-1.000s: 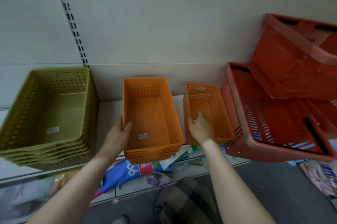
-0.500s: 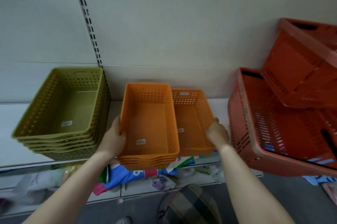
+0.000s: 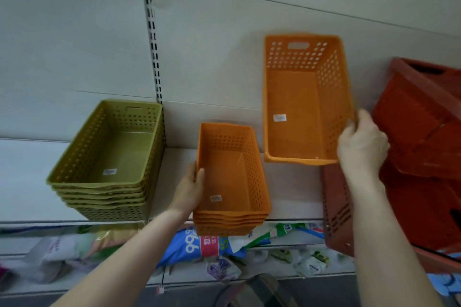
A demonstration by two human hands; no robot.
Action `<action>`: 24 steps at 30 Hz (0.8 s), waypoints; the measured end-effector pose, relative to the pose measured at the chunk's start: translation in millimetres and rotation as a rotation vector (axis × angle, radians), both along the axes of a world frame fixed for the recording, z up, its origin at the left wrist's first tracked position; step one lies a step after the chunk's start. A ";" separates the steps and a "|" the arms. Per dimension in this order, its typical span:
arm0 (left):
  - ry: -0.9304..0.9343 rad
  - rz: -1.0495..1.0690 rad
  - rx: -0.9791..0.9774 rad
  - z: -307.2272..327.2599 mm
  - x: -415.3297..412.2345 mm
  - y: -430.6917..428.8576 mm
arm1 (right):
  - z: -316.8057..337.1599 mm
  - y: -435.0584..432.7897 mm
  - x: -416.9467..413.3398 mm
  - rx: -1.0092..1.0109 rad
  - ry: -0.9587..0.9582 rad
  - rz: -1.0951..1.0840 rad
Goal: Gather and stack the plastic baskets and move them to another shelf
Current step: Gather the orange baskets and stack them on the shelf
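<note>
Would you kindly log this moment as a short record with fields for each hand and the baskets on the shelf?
left hand: grips the left rim of the orange stack
right hand: holds a single orange basket lifted clear of the shelf, tilted toward the camera
orange stack: nested baskets at the shelf's front edge
green stack: nested, on the shelf, to the left, untouched
red baskets: large, at right
</note>
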State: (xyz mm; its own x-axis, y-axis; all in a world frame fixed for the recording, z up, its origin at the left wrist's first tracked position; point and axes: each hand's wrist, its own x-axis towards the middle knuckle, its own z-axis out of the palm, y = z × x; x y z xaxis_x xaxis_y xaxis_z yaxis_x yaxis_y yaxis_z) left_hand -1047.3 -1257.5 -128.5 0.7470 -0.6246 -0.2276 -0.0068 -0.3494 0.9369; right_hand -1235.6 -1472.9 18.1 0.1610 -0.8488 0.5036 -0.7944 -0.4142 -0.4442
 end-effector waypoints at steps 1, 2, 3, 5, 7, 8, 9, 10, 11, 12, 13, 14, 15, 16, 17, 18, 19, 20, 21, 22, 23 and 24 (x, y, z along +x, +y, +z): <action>0.049 -0.007 -0.036 1.6 -0.1 0.2 | 2.1 -1.0 1.6 0.051 -0.016 0.050; 0.101 -0.015 -0.065 2.9 -0.1 1.1 | -0.3 -2.1 4.8 0.120 -0.019 0.110; 0.146 -0.017 -0.091 3.7 0.5 2.0 | -3.9 0.6 8.9 0.203 -0.017 0.169; 0.225 0.004 -0.124 9.7 0.3 4.5 | -16.6 13.2 17.3 0.360 -0.029 0.277; 0.282 0.012 -0.118 13.5 0.5 7.4 | -32.1 26.4 22.7 0.478 -0.046 0.343; 0.291 -0.005 -0.115 13.7 1.4 9.4 | -40.4 31.3 24.0 0.524 -0.052 0.360; 0.296 -0.020 -0.111 13.5 2.4 11.6 | -49.3 34.8 24.3 0.554 -0.044 0.364; 0.301 -0.029 -0.103 14.4 2.9 13.4 | -58.0 36.9 24.1 0.554 -0.012 0.365; 0.309 -0.036 -0.092 14.1 3.5 14.5 | -64.6 39.0 24.5 0.532 0.050 0.357; 0.316 -0.047 -0.082 15.1 2.8 15.4 | -71.0 40.7 26.9 0.505 0.114 0.347; 0.324 -0.061 -0.072 16.5 1.3 15.7 | -77.1 43.3 31.0 0.486 0.168 0.337; 0.329 -0.074 -0.058 18.5 -1.2 15.1 | -83.4 46.3 36.6 0.481 0.218 0.327; 0.327 -0.084 -0.037 20.2 -3.8 13.8 | -89.6 50.9 42.4 0.489 0.271 0.312; 0.315 -0.092 -0.016 21.9 -6.4 12.2 | -95.6 56.4 47.4 0.495 0.327 0.294; 0.305 -0.101 -0.008 22.1 -8.7 10.5 | -101.2 61.2 50.6 0.500 0.377 0.280; 0.292 -0.109 -0.012 22.2 -11.4 9.2 | -106.6 64.5 51.3 0.500 0.409 0.278; 0.273 -0.117 -0.024 22.1 -14.0 8.7 | -110.9 65.8 49.8 0.502 0.422 0.284; 0.249 -0.121 -0.035 20.8 -16.1 8.6 | -114.1 65.6 47.0 0.512 0.416 0.292; 0.227 -0.122 -0.040 18.7 -17.3 8.4 | -115.9 63.8 44.4 0.526 0.400 0.299; 0.209 -0.124 -0.041 16.9 -18.3 8.2 | -117.3 61.8 43.2 0.536 0.384 0.305; 0.190 -0.131 -0.034 15.0 -19.6 8.0 | -118.5 60.5 42.9 0.537 0.375 0.305; 0.166 -0.143 -0.020 13.6 -21.1 8.2 | -119.7 59.6 43.3 0.528 0.370 0.302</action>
State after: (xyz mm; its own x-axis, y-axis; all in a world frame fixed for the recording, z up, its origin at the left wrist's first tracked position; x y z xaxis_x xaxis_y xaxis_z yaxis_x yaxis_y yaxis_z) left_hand -1068.4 -1249.3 -114.9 0.6038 -0.7272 -0.3265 0.1002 -0.3370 0.9361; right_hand -1192.3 -1413.3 -101.6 0.5084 -0.8558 -0.0959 -0.8164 -0.4435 -0.3698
